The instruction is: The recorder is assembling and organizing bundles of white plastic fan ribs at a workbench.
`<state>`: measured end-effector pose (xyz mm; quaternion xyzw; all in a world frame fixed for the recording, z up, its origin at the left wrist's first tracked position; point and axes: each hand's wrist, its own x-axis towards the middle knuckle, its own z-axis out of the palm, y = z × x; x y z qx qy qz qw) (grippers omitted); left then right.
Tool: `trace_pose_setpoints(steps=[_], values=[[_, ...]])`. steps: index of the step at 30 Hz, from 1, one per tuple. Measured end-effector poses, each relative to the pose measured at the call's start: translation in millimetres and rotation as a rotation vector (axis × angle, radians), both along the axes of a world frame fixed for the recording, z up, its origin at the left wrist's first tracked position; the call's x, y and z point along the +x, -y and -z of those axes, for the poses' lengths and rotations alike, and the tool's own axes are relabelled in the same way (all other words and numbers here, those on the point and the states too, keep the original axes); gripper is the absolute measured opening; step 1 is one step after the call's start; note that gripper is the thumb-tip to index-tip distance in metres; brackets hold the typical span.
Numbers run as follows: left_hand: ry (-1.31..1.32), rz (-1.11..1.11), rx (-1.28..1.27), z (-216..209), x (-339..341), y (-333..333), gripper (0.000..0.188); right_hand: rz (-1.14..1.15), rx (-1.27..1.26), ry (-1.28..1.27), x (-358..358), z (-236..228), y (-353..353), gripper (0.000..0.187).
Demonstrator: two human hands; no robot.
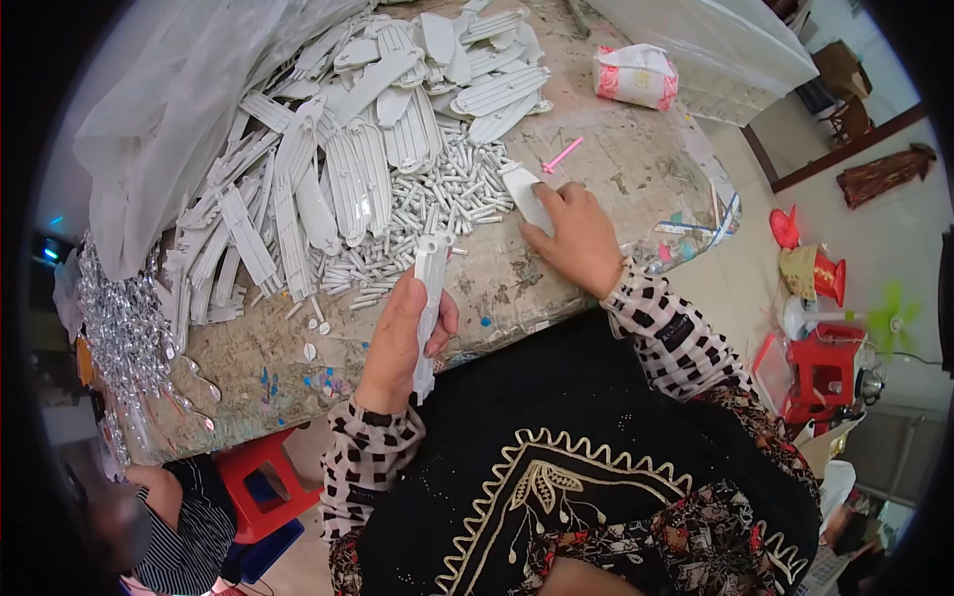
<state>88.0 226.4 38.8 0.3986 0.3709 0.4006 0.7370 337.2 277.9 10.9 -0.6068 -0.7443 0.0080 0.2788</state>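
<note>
My left hand [396,348] is closed around a long, narrow white plastic piece [429,283], held upright near the table's front edge. My right hand [578,238] has its thumb and fingers on a flat, ribbed white plastic piece [522,189], which lies at the right side of the pile. Beside it is a heap of short silvery-white pegs [447,189]. Behind and to the left of the pegs rises a large pile of long, rounded white plastic pieces [358,179].
A pink stick [563,155] and a tissue pack [636,77] lie farther back on the worn table [586,129]. Clear plastic sheeting [149,149] and silver tinsel-like strands [129,328] border the left. A person in stripes [189,526] sits near a red stool [263,487].
</note>
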Motion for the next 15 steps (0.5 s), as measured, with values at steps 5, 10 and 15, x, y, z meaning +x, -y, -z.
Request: trace_pose_setpoints(steps=[5,10,15], values=[[0.183,-0.047,-0.079,-4,17,-6,0.058,-0.028,-0.308,-0.062,24,-15,-8,0.046],[0.37,-0.09,-0.118,1,15,-23,0.05,-0.08,-0.86,-1.004,24,-43,0,0.048],[0.538,-0.1,-0.117,8,12,-30,0.047,-0.407,-0.741,-1.127,-23,-46,38,0.051]])
